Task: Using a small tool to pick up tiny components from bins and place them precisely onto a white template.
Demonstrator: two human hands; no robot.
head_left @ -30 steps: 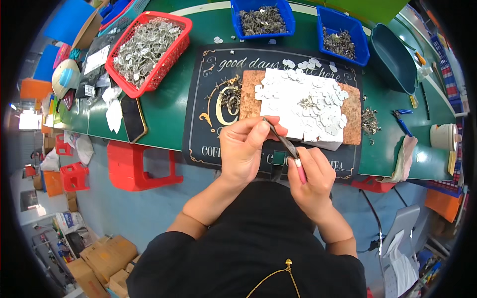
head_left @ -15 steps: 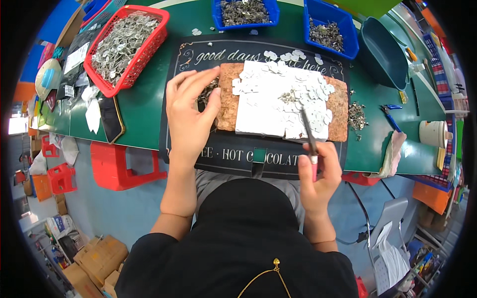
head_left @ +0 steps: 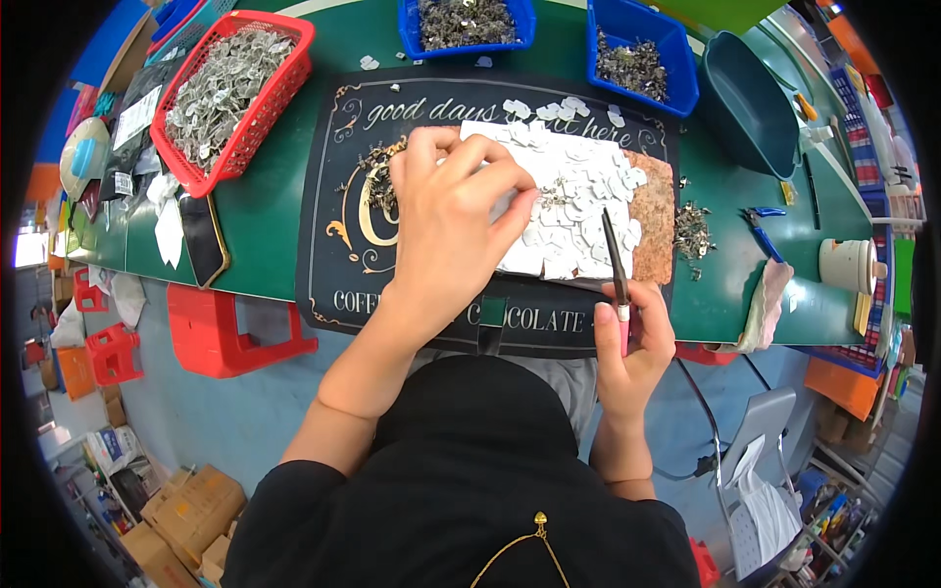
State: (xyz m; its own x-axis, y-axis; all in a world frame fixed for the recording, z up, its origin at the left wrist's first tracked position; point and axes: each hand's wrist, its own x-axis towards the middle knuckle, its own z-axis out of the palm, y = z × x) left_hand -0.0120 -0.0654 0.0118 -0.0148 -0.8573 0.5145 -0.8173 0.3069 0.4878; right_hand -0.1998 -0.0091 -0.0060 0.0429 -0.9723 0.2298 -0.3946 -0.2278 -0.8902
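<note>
My left hand [head_left: 451,220] reaches over the left part of a white board [head_left: 505,147], fingers bent and thumb tip close to the forefinger. Anything in that pinch is too small to make out. Many small white flat pieces [head_left: 588,181] are spread on the board, with a few tiny metal parts [head_left: 557,192] among them. A reddish brick-like block [head_left: 652,216] shows at the board's right end. My right hand [head_left: 632,338] grips pink-handled tweezers [head_left: 615,250], their long dark tip over the pieces at the board's right side.
Small metal parts lie in a red basket [head_left: 299,93], two blue bins [head_left: 524,41] [head_left: 686,93] and a loose pile [head_left: 694,230]. A dark green tub [head_left: 750,118], blue-handled pliers [head_left: 765,230], a white cup [head_left: 848,265] and a phone [head_left: 204,240] rest on the green table.
My left hand has moved right, from beside the block's left end to over the board, and its fingers have drawn together. The tweezers have hardly moved over the board.
</note>
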